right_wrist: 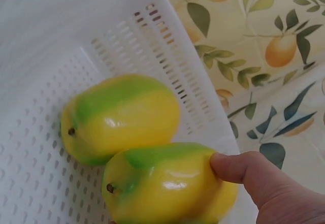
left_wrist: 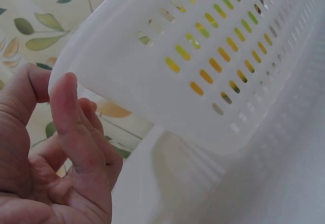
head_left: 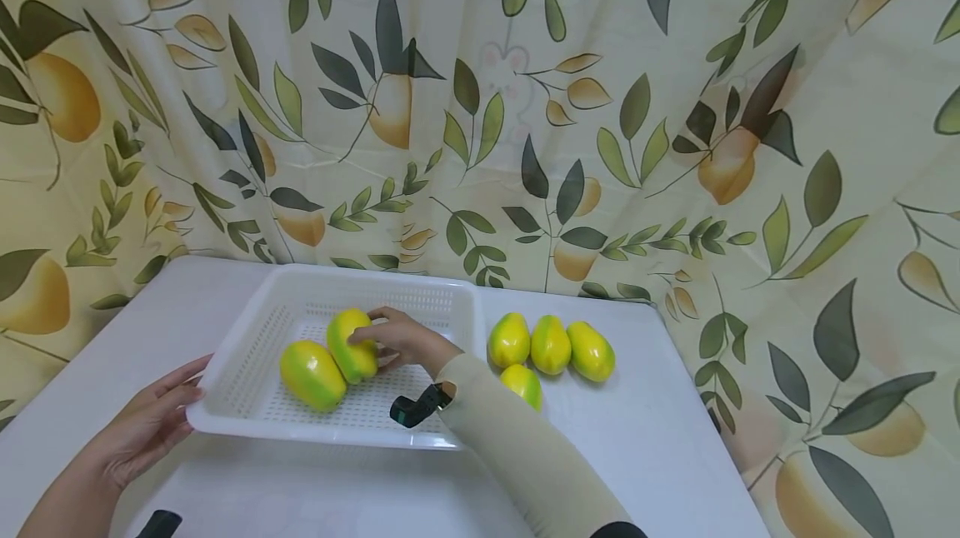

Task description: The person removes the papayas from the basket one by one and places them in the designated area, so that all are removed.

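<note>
A white plastic basket (head_left: 247,330) with slotted walls stands on the table and holds two glossy yellow-green mangoes. My left hand (head_left: 153,425) pinches the basket's rim at its left front corner; the left wrist view shows thumb and finger (left_wrist: 66,104) on the edge. Inside the basket, my right hand (head_left: 408,342) grips the farther mango (head_left: 351,346), its thumb (right_wrist: 244,170) pressing one end in the right wrist view. The other mango (head_left: 312,376) lies right against it, nearer the left hand. The undersides of the right fingers are mostly hidden.
Right of the basket, several more mangoes (head_left: 551,345) lie on the white table (head_left: 637,455), one partly behind the right sleeve (head_left: 525,446). A curtain (head_left: 480,146) printed with leaves and fruit hangs along the table's back edge.
</note>
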A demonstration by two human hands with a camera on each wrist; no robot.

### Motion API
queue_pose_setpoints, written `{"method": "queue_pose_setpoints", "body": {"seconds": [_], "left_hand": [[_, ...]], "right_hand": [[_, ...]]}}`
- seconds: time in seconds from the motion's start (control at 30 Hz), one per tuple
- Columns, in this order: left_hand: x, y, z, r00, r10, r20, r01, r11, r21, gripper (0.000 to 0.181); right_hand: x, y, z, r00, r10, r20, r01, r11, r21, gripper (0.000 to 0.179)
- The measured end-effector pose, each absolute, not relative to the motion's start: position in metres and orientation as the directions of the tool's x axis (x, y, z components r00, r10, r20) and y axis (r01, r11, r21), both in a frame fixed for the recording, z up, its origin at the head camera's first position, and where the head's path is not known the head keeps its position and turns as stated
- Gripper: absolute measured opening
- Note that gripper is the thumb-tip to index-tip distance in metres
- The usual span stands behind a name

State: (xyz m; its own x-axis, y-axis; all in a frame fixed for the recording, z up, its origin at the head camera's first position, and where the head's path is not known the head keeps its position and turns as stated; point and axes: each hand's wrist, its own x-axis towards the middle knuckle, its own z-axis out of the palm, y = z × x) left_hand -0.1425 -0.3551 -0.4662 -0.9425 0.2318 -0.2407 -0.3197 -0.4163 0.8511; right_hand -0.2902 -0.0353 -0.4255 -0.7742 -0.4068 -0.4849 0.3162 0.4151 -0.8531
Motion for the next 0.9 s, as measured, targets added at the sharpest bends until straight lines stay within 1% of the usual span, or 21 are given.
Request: {"method": "queue_pose_setpoints", "body": {"seconds": [0.27,0.47,0.6,0.9], "left_hand": [[-0.143,-0.355,-0.466,-0.942,0.217,-0.256,-0.325,-0.402,0.856,0.046],[-0.143,-0.355,-0.466,-0.937,0.208,-0.28,-0.342,-0.39,0.855,0.044],[-0.144,-0.354,-0.467,-0.936,0.199,-0.292,-0.348,-0.379,0.857,0.044],[-0.143,-0.354,-0.467,-0.94,0.212,-0.266,-0.331,-0.391,0.859,0.044]], "right_hand": [[-0.283,-0.029,-0.418,-0.767,-0.407,-0.495,0.359,0.368,-0.858,0.069],[-0.275,-0.024,-0.412,-0.762,-0.421,-0.492,0.381,0.322,-0.866,0.065],[-0.269,-0.02,-0.41,-0.761,-0.439,-0.477,0.371,0.308,-0.876,0.063],[-0.259,-0.008,-0.408,-0.741,-0.459,-0.491,0.391,0.299,-0.87,0.066]]}}
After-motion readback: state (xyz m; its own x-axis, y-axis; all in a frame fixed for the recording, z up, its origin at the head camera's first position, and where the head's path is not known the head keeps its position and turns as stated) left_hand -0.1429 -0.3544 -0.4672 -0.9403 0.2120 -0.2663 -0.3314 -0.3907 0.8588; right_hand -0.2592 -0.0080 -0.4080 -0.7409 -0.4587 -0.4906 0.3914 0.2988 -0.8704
